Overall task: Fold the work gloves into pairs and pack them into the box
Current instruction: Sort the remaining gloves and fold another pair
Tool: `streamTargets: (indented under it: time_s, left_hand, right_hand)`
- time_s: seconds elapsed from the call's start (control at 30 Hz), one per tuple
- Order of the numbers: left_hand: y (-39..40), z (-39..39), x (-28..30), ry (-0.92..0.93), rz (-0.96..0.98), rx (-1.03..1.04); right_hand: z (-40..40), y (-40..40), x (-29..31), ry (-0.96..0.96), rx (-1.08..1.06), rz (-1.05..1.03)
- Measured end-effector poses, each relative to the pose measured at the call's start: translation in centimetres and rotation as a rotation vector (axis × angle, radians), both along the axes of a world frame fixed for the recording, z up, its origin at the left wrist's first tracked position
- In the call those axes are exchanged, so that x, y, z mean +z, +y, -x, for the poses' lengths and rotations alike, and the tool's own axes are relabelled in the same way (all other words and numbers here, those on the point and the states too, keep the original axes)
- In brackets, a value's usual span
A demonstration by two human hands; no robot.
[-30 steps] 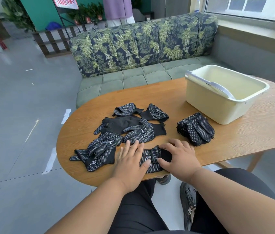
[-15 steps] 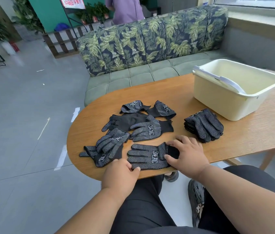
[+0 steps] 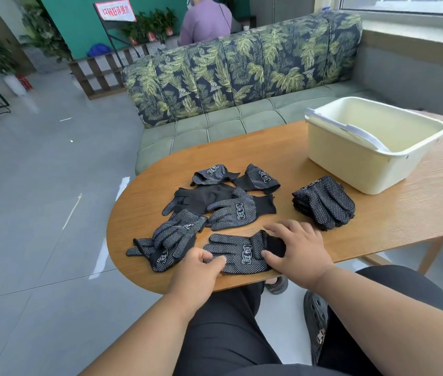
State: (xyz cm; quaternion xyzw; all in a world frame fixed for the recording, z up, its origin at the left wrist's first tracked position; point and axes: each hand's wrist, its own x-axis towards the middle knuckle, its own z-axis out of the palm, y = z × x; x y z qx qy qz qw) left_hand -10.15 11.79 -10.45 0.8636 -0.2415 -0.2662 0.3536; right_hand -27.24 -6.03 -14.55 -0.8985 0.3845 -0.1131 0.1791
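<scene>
At the surface's (image 3: 377,213) near edge, our left hand (image 3: 201,270) pinches the glove's (image 3: 239,253) fingertips while our flat right hand (image 3: 296,248) presses its cuff.

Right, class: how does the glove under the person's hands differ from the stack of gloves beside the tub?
The glove lies flat, fingers spread out; the stack is several gloves piled up.
The glove sits at the table's near edge, with the left hand pinching its fingers and the right hand pressing its cuff; nothing touches the stack, farther back by the tub.
Both are black with white dots.
</scene>
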Motion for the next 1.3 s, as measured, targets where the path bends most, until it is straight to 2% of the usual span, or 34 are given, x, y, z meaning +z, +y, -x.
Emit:
streamTargets:
  time_s: [0.3,0.47,0.6,0.8,0.97,1.3]
  left_hand:
    - [-0.5,0.0,-0.3,0.068,0.083,0.040]
    - [-0.6,-1.4,1.0,0.216,-0.046,-0.152]
    - [-0.9,-2.6,1.1,0.046,-0.137,-0.353]
    - [-2.1,-2.8,1.3,-0.099,-0.124,-0.443]
    - [-3.4,-2.3,1.2,-0.107,-0.094,-0.386]
    - [-4.9,-0.6,-0.7,-0.267,-0.165,-0.170]
  right_hand:
    - [0.1,-0.1,-0.1,0.004,0.025,0.001]
    - [0.0,-0.2,-0.2,0.020,0.029,0.019]
    - [0.0,-0.1,-0.2,0.017,0.027,0.024]
    - [0.0,-0.1,-0.3,0.012,0.025,0.021]
    - [-0.1,-0.2,-0.4,0.013,0.023,0.028]
    - [0.0,-0.1,-0.3,0.014,0.014,0.022]
